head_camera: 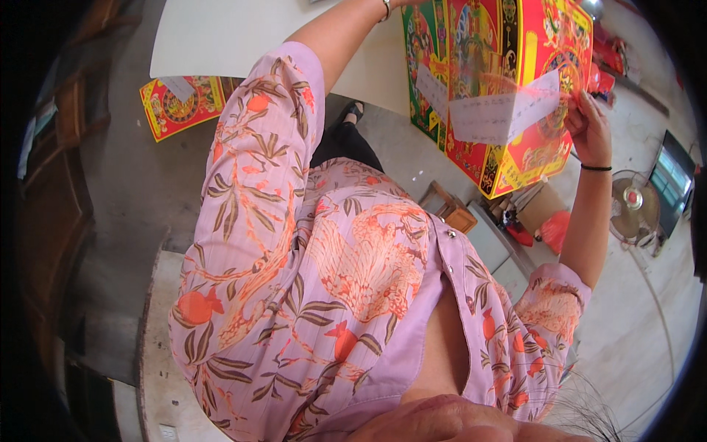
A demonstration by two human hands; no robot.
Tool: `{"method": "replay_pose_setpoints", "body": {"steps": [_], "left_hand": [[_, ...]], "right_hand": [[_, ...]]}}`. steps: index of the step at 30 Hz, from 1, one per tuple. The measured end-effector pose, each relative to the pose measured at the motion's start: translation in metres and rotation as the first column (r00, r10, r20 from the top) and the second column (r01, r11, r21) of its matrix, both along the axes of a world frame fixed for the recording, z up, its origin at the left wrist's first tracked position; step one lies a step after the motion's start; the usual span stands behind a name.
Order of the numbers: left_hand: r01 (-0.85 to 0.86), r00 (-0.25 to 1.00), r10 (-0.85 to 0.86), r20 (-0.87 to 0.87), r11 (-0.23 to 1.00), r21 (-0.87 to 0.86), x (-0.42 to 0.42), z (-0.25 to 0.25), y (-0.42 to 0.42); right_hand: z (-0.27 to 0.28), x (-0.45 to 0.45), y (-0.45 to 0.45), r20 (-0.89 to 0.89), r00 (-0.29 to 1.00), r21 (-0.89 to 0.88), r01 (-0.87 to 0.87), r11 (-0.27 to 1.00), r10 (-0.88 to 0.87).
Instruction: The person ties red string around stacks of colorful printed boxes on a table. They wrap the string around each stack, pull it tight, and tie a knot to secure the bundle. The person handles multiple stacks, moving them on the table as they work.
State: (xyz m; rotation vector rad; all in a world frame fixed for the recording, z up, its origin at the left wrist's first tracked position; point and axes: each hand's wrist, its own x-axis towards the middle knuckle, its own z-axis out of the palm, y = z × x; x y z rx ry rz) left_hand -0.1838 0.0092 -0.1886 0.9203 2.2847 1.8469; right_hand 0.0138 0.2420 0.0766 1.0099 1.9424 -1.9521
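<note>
A large printed cardboard box (480, 72) in red, yellow and green is tilted at the upper right, over the edge of the white table (221, 38). White paper strips (480, 119) bearing handwriting lie across its sides. Beside the box's right face, my right hand (590, 122) pinches thin red string (577, 83), which is partly blurred. A black band circles that wrist. My left arm stretches over the table to the box's top. Only a sliver of my left hand (413, 2) shows at the upper picture edge, so its fingers and grip are hidden.
A similar printed box (182, 105) shows below the table's left edge. On the right are a fan (633, 201), a flat screen (672, 179) and a red plastic bag (554, 231). Under the large box stand a wooden stool (455, 212) and a brown carton (544, 201).
</note>
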Motion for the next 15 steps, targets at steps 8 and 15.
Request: {"method": "replay_pose_setpoints", "body": {"steps": [8, 15], "left_hand": [[0.097, 0.994, -0.100, 0.049, 0.994, 0.055, 0.002, 0.022, -0.007], [0.200, 0.961, -0.200, 0.191, 0.980, 0.021, -0.003, 0.038, -0.009]], "right_hand": [[0.016, 0.061, -0.010, -0.257, 0.958, 0.558, 0.253, 0.790, -0.125], [-0.065, 0.210, -0.058, -0.025, 0.589, 0.032, 0.808, 0.588, -0.808]]}}
